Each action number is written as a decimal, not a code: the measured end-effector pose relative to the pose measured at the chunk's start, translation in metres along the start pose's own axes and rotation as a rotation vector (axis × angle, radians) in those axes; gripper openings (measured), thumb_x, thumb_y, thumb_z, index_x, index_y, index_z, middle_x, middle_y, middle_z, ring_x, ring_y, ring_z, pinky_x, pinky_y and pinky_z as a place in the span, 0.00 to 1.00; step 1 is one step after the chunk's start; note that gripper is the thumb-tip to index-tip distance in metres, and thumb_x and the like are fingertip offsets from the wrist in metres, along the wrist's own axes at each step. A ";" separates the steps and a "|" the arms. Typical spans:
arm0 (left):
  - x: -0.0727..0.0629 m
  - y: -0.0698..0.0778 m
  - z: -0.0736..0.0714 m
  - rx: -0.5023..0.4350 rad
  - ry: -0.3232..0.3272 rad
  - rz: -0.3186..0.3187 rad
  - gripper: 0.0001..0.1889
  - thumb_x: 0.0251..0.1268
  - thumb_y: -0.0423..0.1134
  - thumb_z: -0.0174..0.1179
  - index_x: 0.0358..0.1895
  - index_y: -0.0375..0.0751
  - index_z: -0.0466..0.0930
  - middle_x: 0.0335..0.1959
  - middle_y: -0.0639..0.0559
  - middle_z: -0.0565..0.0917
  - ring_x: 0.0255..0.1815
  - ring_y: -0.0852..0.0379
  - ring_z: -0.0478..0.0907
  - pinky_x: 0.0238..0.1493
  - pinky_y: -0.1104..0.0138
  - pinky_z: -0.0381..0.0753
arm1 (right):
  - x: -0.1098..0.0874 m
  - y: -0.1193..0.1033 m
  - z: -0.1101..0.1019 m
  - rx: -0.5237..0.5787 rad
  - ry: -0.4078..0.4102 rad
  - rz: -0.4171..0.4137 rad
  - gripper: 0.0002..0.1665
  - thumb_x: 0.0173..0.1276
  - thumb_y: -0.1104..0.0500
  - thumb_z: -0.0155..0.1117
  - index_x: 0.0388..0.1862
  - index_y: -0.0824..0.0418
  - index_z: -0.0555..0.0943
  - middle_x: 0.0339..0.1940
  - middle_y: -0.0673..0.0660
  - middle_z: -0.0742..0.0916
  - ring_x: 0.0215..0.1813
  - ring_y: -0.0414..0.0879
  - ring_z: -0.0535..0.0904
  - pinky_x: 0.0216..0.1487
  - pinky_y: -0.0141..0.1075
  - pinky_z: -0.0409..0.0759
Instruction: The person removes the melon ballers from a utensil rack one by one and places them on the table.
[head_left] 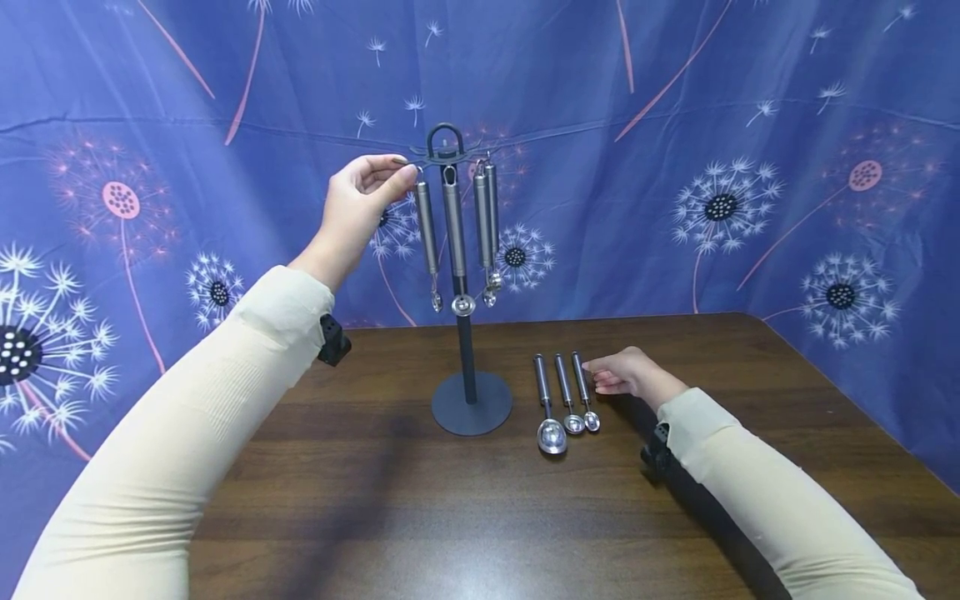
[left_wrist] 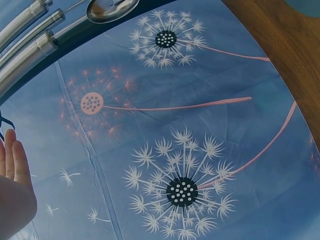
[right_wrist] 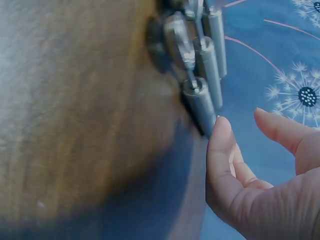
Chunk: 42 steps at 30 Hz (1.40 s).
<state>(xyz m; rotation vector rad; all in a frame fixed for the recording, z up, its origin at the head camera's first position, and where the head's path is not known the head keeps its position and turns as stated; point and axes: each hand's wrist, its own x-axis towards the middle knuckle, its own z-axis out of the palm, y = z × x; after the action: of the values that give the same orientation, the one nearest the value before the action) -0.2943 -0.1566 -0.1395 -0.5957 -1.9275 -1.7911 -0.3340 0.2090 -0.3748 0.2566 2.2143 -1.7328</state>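
Note:
A black hanging stand (head_left: 467,358) with a round base holds several steel measuring spoons (head_left: 453,221) by the loops of their handles. At the left of its top, my left hand (head_left: 362,200) pinches the end of a hook between thumb and forefinger, right beside the loop of the leftmost hanging spoon (head_left: 426,225). Three more spoons lie side by side on the table: a large one (head_left: 552,435), a middle one (head_left: 573,423) and a small one (head_left: 591,419). My right hand (head_left: 633,372) has its fingertips at the small spoon's handle (right_wrist: 200,102), thumb and fingers apart.
The brown wooden table (head_left: 360,500) carries the stand and the loose spoons. Behind it hangs a blue cloth (head_left: 585,100) printed with dandelions. Dark wrist cameras (head_left: 333,340) sit on both sleeves.

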 end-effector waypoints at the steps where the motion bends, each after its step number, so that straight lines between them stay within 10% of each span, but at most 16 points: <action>1: 0.000 0.000 0.000 0.006 -0.001 -0.003 0.16 0.61 0.40 0.67 0.49 0.39 0.78 0.37 0.56 0.85 0.42 0.61 0.82 0.57 0.65 0.78 | 0.000 -0.002 0.000 0.002 0.000 -0.003 0.15 0.67 0.63 0.63 0.45 0.71 0.70 0.23 0.53 0.82 0.24 0.39 0.81 0.38 0.33 0.87; 26: -0.001 0.005 -0.002 0.123 -0.010 -0.013 0.18 0.59 0.46 0.69 0.49 0.44 0.78 0.41 0.57 0.83 0.47 0.60 0.80 0.55 0.68 0.75 | -0.026 -0.076 0.023 0.158 -0.026 -0.185 0.30 0.70 0.64 0.59 0.65 0.78 0.65 0.25 0.51 0.85 0.29 0.40 0.85 0.48 0.33 0.85; 42: -0.002 0.007 -0.004 0.202 -0.033 -0.004 0.19 0.60 0.49 0.68 0.51 0.45 0.79 0.39 0.58 0.84 0.47 0.59 0.81 0.54 0.68 0.75 | -0.058 -0.152 0.041 0.212 -0.088 -0.361 0.29 0.70 0.59 0.63 0.65 0.70 0.70 0.48 0.61 0.86 0.46 0.46 0.85 0.63 0.42 0.77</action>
<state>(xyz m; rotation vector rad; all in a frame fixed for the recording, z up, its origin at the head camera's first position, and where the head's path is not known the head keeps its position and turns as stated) -0.2880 -0.1606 -0.1348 -0.5552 -2.1008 -1.5718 -0.3242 0.1340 -0.2243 -0.1834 2.1118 -2.1229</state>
